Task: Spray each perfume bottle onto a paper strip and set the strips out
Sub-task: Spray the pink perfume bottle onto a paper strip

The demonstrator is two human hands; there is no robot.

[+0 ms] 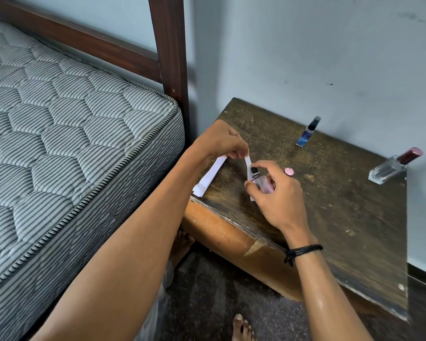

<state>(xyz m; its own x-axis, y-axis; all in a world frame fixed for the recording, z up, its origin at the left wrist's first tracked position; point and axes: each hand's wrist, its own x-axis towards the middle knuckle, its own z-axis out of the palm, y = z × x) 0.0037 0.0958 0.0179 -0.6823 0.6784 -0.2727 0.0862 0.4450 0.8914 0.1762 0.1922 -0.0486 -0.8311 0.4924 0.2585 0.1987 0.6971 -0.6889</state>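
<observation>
Two hands engaged. Left hand (219, 141) pinches the paper strip (248, 161) by its upper end. Right hand (278, 193) is curled round the pink bottle (262, 183), forefinger on the nozzle, with the strip just beside it. Judged risk: at such closeness the spray may soak the strip or wet the pinching fingers. The loose pink cap (289, 171), just beyond the right hand, could be knocked away.

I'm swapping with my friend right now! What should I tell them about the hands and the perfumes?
Left hand pinches a paper strip by its top.
Right hand grips the pink bottle, forefinger on the sprayer, beside the strip.
Its pink cap lies on the table.
Spare strips sit at the table's left edge.
Blue bottle and clear bottle stand capped, farther back.
Done: no strip laid out yet.
Left: this spray, the other two, laying strips out.
</observation>
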